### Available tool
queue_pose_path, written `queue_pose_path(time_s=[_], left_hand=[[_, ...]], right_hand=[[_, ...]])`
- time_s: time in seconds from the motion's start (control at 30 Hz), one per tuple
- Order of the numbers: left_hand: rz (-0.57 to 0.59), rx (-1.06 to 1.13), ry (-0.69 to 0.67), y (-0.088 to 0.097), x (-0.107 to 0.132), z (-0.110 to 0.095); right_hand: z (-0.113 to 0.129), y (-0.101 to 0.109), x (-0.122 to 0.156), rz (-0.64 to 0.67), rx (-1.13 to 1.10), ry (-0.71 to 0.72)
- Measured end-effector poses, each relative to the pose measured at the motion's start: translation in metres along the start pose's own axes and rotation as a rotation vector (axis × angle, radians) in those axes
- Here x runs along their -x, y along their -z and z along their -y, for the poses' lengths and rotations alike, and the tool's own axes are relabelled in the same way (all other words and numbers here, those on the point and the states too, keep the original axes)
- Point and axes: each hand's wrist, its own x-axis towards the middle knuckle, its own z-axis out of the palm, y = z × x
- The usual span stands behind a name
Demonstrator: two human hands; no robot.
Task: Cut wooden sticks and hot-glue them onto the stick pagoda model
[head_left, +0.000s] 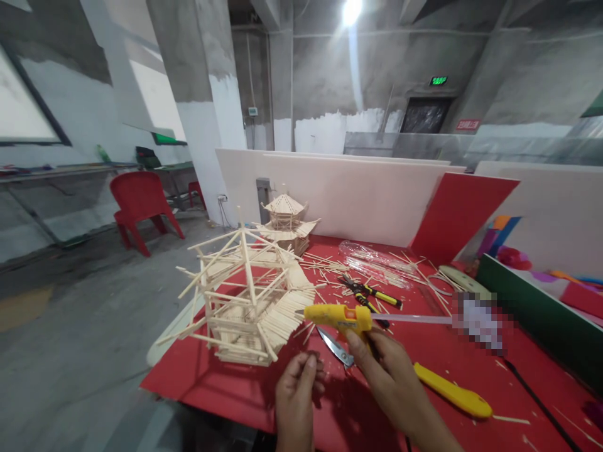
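Note:
My right hand grips a yellow glue gun by its handle, with the nozzle pointing left at the roof edge of a wooden stick pavilion model. A clear glue stick pokes out of the back of the gun. My left hand is low in front, its fingers curled and thumb pressed to them in a pinch; what they hold is too small to see. Both hands hover over the red table top.
A smaller finished stick pavilion stands behind. Scissors with a yellow handle lie under my right hand, and yellow-handled pliers among several loose sticks. White and red boards stand at the back, and a red chair stands on the floor to the left.

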Motion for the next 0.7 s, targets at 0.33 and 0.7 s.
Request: queue_pose_path(time_s=[0.33, 0.7], left_hand=[[-0.015, 0.005, 0.011, 0.002, -0.001, 0.0], [-0.032, 0.0, 0.004, 0.007, -0.002, 0.001]], right_hand=[[-0.005, 0.011, 0.012, -0.054, 0.077, 0.006], [0.0, 0.002, 0.008, 0.004, 0.048, 0.034]])
